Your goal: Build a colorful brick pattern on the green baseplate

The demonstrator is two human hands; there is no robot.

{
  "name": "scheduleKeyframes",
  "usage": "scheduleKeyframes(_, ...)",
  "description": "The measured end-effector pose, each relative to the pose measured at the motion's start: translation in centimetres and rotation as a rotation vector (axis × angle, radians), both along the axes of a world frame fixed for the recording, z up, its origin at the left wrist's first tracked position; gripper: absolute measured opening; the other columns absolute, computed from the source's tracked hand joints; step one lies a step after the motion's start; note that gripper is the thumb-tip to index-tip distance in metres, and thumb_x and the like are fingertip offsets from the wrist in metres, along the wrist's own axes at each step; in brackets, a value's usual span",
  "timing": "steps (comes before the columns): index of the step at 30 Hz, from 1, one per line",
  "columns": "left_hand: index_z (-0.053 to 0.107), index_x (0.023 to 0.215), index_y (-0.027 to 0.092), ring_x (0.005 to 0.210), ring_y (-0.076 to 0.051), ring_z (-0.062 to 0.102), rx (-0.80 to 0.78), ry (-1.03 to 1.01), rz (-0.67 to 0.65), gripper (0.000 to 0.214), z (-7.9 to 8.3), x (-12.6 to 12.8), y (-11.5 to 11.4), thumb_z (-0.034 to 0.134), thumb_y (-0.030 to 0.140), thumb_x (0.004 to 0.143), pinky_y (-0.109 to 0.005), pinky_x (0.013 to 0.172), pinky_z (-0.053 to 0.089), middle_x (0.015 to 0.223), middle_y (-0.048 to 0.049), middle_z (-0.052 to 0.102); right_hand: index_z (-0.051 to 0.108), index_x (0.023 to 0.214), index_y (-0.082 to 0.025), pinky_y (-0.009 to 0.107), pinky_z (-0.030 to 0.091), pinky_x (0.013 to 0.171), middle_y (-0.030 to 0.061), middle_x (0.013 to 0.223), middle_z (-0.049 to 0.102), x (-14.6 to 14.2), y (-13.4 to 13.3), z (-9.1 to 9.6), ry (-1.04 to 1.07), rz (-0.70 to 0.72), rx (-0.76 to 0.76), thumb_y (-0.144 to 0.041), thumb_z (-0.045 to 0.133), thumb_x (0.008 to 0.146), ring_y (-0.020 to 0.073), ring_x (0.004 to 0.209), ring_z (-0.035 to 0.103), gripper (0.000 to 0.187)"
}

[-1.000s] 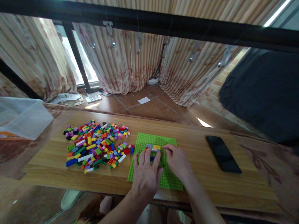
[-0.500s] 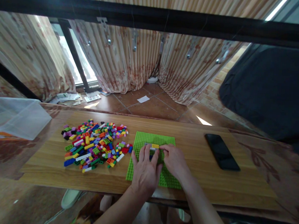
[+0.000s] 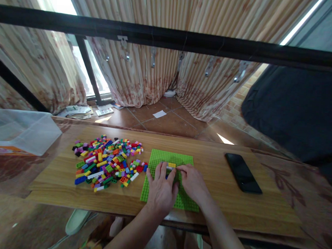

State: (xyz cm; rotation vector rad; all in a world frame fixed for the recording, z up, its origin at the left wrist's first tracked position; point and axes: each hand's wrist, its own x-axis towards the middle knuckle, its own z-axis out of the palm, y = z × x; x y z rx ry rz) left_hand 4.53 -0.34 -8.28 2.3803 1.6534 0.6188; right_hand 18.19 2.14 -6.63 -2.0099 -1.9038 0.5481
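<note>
A green studded baseplate (image 3: 156, 157) lies on the wooden board, bearing a small group of toy bricks. A yellow brick (image 3: 172, 165) shows at their far side, with grey and blue partly hidden below it. My left hand (image 3: 161, 190) lies over the left part of these bricks, fingers stretched and apart, the tips touching them. From the right, my right hand (image 3: 193, 182) meets the end of the bricks with thumb and index finger pinched together. Whatever is between those fingertips is too small to make out.
To the left spreads a pile of loose coloured bricks (image 3: 106, 166), its edge close to the baseplate. A clear plastic bin (image 3: 25, 133) stands at the far left. A black phone (image 3: 242, 173) lies right on the wooden board (image 3: 217, 204). Dark metal rail (image 3: 170, 36) crosses above.
The camera view has tilted slightly upward, so the scene sits a little lower. Both hands stay at the same bricks; the right fingertips have barely shifted.
</note>
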Motion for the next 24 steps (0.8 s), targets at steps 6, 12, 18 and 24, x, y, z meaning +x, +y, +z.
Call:
scheduleKeyframes(6,0.057,0.125,0.028,0.132,-0.034,0.035,0.033,-0.03,-0.009,0.04,-0.2,-0.4,-0.1,0.054,0.029,0.085,-0.07,0.105,0.017,0.14,-0.0131,0.046,0.071,0.102,-0.016,0.031,0.044,0.089,0.0104,0.106,0.069,0.2,-0.1,0.2,-0.012,-0.005,0.002,-0.014,0.039,0.089,0.0201,0.099,0.063,0.035)
scheduleKeyframes(12,0.054,0.128,0.029,0.131,-0.034,0.037,0.035,-0.152,-0.022,0.046,-0.5,-0.9,0.1,0.058,0.027,0.082,-0.067,0.105,0.023,0.142,-0.0122,0.045,0.07,0.103,-0.016,0.031,0.044,0.092,0.0101,0.107,0.07,0.3,0.1,0.5,-0.008,-0.017,0.009,-0.014,0.042,0.087,0.0203,0.102,0.063,0.033)
scheduleKeyframes(18,0.05,0.129,0.015,0.126,-0.024,0.047,-0.051,-0.591,0.095,0.041,-0.4,-2.1,1.8,0.042,0.022,0.09,-0.045,0.106,0.04,0.134,-0.0159,0.051,0.068,0.106,-0.013,0.035,0.046,0.092,0.0123,0.109,0.069,0.3,0.2,0.4,0.039,-0.058,0.071,-0.013,0.043,0.086,0.0219,0.102,0.063,0.032)
scheduleKeyframes(24,0.048,0.13,0.014,0.117,-0.022,0.056,-0.316,-0.919,0.154,0.044,-1.3,-2.9,2.9,0.045,0.02,0.087,-0.041,0.101,0.045,0.128,-0.0144,0.058,0.062,0.114,-0.014,0.035,0.049,0.089,0.0097,0.102,0.072,0.2,0.3,-0.7,0.235,-0.086,0.098,-0.011,0.045,0.083,0.0193,0.094,0.067,0.036)
